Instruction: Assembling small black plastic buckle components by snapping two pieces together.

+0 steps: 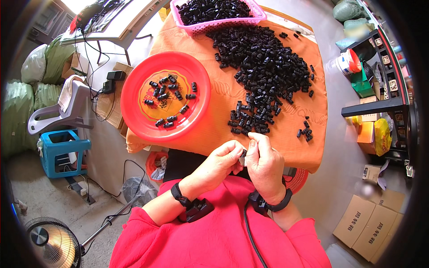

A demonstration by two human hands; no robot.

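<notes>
Glossy black cylinders [268, 67] heap on orange cloth [221, 105]. Left hand [223, 157] and right hand [265, 164] both pinch a small dark piece [243, 153].

the heaped small parts [268, 67] are solid black, as are the wrist straps [178, 194]. the plate [134, 105] is bright red around a yellow centre (with a red motif on it). the orange cloth [223, 107] carries faint wavy lines; the basket [219, 26] is pink, the shirt [214, 232] crimson-pink, the stool [49, 154] blue.
</notes>
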